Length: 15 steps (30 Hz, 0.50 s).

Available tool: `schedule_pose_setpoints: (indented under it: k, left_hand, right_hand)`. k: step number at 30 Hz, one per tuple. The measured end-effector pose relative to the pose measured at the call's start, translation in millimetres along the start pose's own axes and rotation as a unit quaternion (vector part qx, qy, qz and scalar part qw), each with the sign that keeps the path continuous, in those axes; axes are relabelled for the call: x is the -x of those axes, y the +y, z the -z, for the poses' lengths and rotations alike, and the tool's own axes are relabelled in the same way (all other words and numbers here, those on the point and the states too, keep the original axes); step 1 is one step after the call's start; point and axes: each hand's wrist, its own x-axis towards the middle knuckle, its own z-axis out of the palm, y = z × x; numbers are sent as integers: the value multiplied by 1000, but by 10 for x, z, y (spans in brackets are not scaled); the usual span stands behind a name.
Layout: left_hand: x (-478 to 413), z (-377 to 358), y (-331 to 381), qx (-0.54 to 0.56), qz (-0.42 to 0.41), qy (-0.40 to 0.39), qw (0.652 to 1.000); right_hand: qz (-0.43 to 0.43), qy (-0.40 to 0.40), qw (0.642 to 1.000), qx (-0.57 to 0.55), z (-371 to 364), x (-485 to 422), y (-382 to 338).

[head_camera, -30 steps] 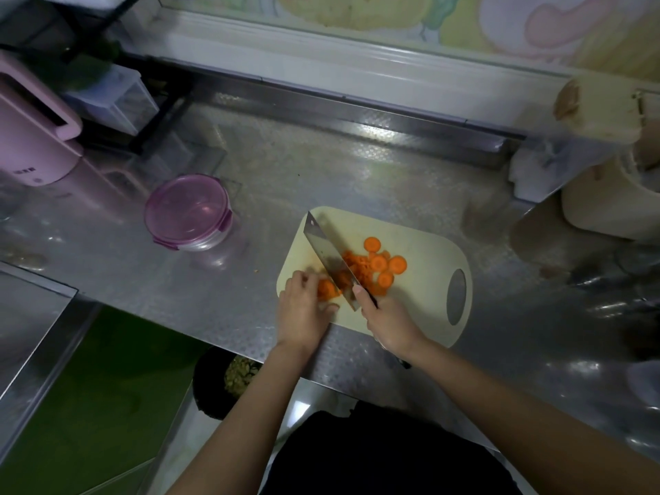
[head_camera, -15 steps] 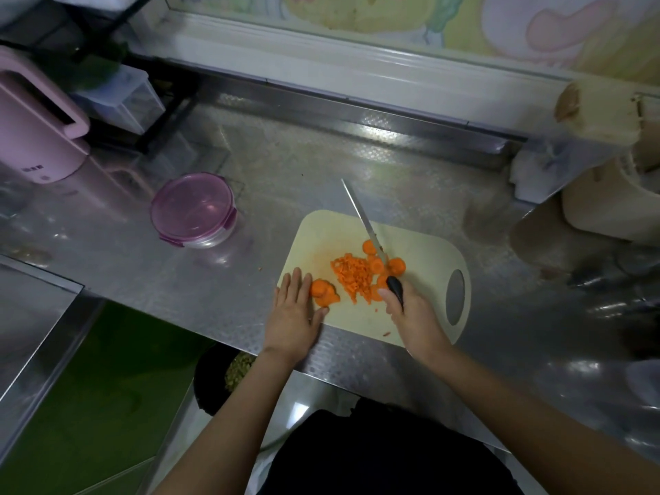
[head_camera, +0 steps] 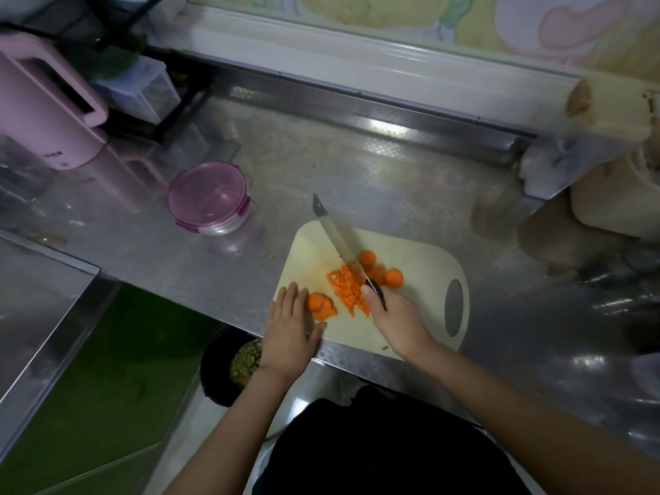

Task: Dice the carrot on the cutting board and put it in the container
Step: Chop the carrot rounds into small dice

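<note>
From the head camera, about midway by the look of it. On the cutting board (head_camera: 410,251), a heap of diced carrot (head_camera: 348,289) in the middle. Whole rounds (head_camera: 378,271) just right of it and a few more slices (head_camera: 319,305) at the near left, none yet diced. Right hand (head_camera: 396,319) wrapped round the handle of the knife (head_camera: 339,241), blade along the heap's right side, tip pointing far left. Left hand (head_camera: 289,330) flat, fingers straight, holding nothing, just beside those slices. Container (head_camera: 209,198) well apart on the worktop (head_camera: 321,166) to the far left, pink lid on, apparently without carrot.
</note>
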Motion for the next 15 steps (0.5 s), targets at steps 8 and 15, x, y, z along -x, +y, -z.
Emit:
schedule_pose_setpoints:
  k: [8, 15]
  left_hand:
    - [-17, 24, 172, 186, 57, 71, 978]
    - [-108, 5, 289, 224, 69, 88, 968]
  right_hand:
    - [7, -66, 998, 21, -110, 107, -113]
    - [-6, -72, 997, 1, -179, 149, -104]
